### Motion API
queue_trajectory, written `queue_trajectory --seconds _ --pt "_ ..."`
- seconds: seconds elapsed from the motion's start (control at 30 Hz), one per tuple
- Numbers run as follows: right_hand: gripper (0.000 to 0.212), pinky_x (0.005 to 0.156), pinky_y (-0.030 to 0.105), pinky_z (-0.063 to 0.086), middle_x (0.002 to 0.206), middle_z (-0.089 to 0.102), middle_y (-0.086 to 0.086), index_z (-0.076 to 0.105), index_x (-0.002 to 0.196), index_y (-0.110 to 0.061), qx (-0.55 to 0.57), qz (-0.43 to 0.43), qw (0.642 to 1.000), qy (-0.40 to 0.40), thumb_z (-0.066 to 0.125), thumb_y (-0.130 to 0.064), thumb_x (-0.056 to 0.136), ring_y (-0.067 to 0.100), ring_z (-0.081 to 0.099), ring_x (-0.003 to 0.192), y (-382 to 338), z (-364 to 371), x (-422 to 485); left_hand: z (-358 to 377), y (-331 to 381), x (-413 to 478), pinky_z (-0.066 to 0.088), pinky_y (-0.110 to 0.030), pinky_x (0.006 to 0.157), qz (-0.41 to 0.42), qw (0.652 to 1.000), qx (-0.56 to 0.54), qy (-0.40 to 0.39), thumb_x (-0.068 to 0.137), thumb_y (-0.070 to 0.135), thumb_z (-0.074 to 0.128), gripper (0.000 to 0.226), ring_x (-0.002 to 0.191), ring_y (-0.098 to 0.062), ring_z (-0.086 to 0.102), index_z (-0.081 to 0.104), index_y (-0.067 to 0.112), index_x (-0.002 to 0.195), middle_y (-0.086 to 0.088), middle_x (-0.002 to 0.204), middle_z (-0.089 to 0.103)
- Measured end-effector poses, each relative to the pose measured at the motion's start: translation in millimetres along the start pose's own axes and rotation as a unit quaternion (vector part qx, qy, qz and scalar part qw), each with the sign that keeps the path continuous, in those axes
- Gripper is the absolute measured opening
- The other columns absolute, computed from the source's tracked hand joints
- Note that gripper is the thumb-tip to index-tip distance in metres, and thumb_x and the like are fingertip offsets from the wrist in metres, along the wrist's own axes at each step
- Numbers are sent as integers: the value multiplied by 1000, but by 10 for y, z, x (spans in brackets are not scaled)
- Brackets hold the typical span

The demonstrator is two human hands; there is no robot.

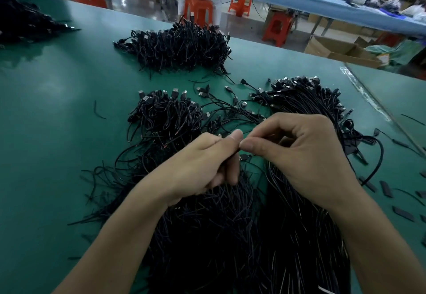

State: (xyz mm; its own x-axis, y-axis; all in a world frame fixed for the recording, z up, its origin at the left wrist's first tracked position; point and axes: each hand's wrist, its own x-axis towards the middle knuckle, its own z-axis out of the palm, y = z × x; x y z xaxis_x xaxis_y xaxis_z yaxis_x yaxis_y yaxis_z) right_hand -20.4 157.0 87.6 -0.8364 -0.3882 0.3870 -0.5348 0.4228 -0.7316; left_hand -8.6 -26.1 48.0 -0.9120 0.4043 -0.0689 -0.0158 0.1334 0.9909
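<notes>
The left hand (205,162) is curled round a small bunch of black cables (227,188), just above the big heap (230,236) of straight cables that lies on the green table (57,132) right in front of the person. The right hand (299,153) pinches one thin cable (247,156) between thumb and first finger, right beside the left thumb, so the two hands almost touch. It looks like the cables are being picked out one by one and gathered into bunches. Some of the job looks done: a pile of looped cables (166,118) sits to the left past the hands, and a bigger far pile (179,44) sits near the table's back edge. A lot looks left to do (more than is done, I think): the big heap under the hands, a long pile of straight cables (306,100) on the right with its plugs all at the far end, and a few loose cables (230,104) in the middle. Some things are hard to see. The pinched cable is very thin and mostly hidden by the fingers, so I cannot tell where it runs. The left palm hides how many cables it holds. The big heap is cut off at the bottom edge, and a dark pile (23,21) at the far left is blurry and cut off too. Small flat black bits (387,188) lie on the right; I cannot tell what they are.
</notes>
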Motion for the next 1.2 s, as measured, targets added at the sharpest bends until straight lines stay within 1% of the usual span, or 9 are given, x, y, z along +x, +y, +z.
queue_trajectory --seconds 0.13,0.23,0.37,0.53,0.6,0.7,0.9,1.07,1.2 --pt "21 69 45 58 85 71 12 68 79 -11 191 49 978 -71 76 -31 78 34 66 75 66 27 10 -86 5 -48 22 -18 32 26 971 -188 -148 103 52 39 58 33 -5 23 44 24 52 9 41 37" --pt "21 69 39 60 78 66 11 64 82 -14 220 59 966 -120 74 -33 83 30 63 71 68 25 15 -91 -5 -44 30 -18 34 12 947 -258 -190 102 44 41 54 34 -6 33 46 24 52 5 45 46" --pt "19 64 43 51 77 62 8 60 85 -18 97 31 988 -117 67 -35 88 30 58 71 58 8 19 -40 -12 -18 43 -19 46 16 971 -209 -115 99 43 44 55 42 -11 44 44 21 48 -4 54 56" --pt "15 57 19 44 75 61 -14 53 82 -28 -39 14 996 -85 62 -28 93 8 56 66 -3 38 -11 33 -32 34 42 -19 59 30 993 -110 17 92 52 49 60 56 -13 41 44 13 48 -10 63 38" --pt "16 55 14 42 75 61 -14 52 85 -26 -77 3 995 -62 62 -23 96 5 56 66 -36 93 -29 69 -53 65 50 -27 66 4 990 -133 40 97 50 53 63 63 -15 50 56 -6 68 -13 73 45" --pt "14 57 8 39 70 55 -15 50 89 -20 -103 -6 994 -35 61 -18 97 -1 55 70 -65 223 -57 111 -52 64 59 -45 71 -28 972 -231 16 99 37 40 45 82 -27 64 71 5 95 -18 89 64" --pt "10 63 19 44 78 62 -9 51 92 -18 -90 -30 995 -3 60 -21 97 8 60 76 -40 255 32 74 -29 53 37 -16 32 -82 966 -242 -38 100 62 27 68 38 -17 51 70 11 85 -13 59 58" --pt "14 62 30 52 76 66 -7 56 85 -26 -55 6 998 -8 66 -24 94 12 64 71 69 228 45 49 -70 85 19 -12 33 -47 992 -108 43 102 57 32 66 30 -8 25 62 23 55 6 42 39" --pt "22 61 12 50 80 67 -11 57 90 -34 -113 148 973 -135 72 -48 82 -2 64 74 235 97 -10 -20 -70 91 22 -12 33 -19 988 -49 143 102 47 41 57 32 -3 28 54 20 53 12 42 41"
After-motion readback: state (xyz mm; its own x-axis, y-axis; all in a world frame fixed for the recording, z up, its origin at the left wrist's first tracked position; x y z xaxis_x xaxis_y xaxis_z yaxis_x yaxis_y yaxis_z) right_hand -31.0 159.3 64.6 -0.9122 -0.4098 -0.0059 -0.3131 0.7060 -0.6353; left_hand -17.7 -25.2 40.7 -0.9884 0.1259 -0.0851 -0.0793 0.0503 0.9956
